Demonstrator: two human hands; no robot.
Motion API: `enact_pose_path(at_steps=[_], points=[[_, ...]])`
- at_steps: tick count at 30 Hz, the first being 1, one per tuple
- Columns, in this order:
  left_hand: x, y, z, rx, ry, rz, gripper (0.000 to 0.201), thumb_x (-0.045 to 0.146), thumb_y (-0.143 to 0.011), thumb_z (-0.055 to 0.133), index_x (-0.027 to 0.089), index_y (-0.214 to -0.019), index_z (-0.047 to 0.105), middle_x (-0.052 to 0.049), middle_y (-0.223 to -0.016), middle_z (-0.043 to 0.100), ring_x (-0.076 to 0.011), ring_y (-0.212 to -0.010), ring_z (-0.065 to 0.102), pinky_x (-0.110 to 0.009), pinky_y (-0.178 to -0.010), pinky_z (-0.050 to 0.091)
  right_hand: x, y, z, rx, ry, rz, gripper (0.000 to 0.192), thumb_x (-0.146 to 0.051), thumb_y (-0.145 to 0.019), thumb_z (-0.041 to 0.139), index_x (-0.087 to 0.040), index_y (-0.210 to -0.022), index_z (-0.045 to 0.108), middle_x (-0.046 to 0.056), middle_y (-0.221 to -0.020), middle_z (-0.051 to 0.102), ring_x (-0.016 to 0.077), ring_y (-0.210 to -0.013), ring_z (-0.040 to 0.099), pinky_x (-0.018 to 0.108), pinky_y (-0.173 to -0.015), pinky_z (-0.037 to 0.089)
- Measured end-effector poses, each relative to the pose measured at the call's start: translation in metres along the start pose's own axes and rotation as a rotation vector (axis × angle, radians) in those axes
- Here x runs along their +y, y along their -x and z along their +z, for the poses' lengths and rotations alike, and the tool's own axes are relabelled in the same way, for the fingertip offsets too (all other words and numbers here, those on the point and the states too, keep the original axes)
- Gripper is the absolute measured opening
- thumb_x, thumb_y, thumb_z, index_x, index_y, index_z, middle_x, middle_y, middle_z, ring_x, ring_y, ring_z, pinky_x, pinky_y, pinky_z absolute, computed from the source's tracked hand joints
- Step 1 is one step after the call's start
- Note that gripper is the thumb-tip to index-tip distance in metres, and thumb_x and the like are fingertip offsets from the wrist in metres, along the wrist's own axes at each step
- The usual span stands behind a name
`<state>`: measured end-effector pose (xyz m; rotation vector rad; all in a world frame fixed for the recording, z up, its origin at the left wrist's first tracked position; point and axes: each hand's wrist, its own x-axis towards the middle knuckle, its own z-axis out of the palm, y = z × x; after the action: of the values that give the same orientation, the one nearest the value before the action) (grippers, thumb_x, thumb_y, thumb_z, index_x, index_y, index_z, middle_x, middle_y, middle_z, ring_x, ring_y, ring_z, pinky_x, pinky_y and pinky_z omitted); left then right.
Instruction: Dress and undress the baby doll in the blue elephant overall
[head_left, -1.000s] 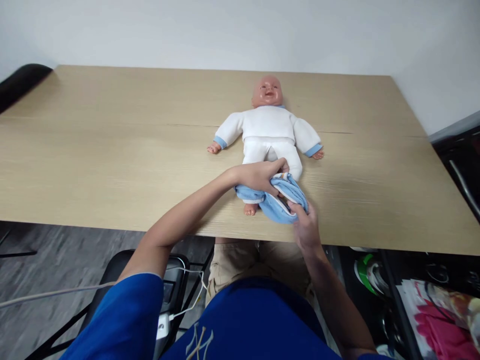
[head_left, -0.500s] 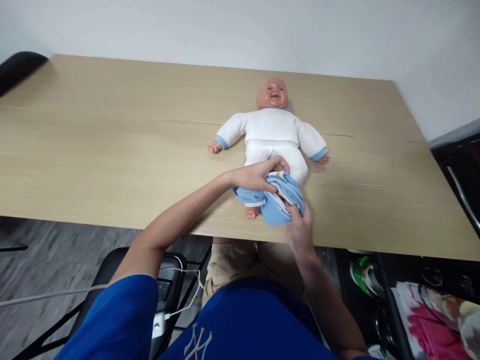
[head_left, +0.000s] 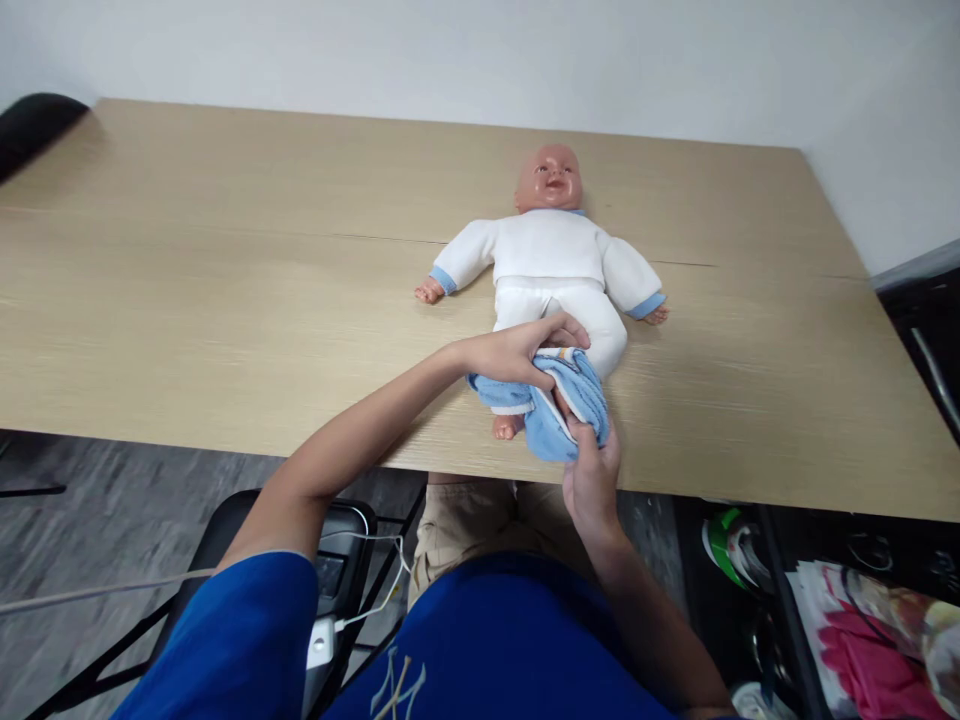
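Cloth is what we grip with both hands: our left hand point(head_left: 525, 352) pinches the upper edge of the blue garment point(head_left: 559, 405) bunched over the legs of the doll point(head_left: 555, 265), which lies face up near the front edge of the table point(head_left: 225, 280). Our right hand point(head_left: 592, 470) pinches its lower end. It looks soft, light and limp, best taken at the white-trimmed edge.

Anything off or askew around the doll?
Only the blue garment: bunched over the doll's lower legs, one bare foot poking out. Left hand and right hand grip it.
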<state>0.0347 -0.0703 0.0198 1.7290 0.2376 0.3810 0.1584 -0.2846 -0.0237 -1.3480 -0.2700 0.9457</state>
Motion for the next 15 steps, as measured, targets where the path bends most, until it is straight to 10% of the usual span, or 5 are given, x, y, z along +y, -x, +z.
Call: enact_pose_path(at_steps=[15], points=[[0.002, 0.0, -0.008, -0.05, 0.037, -0.047, 0.081, 0.041, -0.073, 0.098, 0.025, -0.148, 0.069, -0.019, -0.156, 0.078, -0.0418, -0.16, 0.072, -0.058, -0.134, 0.062, 0.005, -0.006, -0.009, -0.048, 0.013, -0.08, 0.057, -0.037, -0.087, 0.092, -0.027, -0.141, 0.075, 0.004, -0.123, 0.092, 0.0315, -0.119, 0.089, 0.044, -0.109, 0.071]])
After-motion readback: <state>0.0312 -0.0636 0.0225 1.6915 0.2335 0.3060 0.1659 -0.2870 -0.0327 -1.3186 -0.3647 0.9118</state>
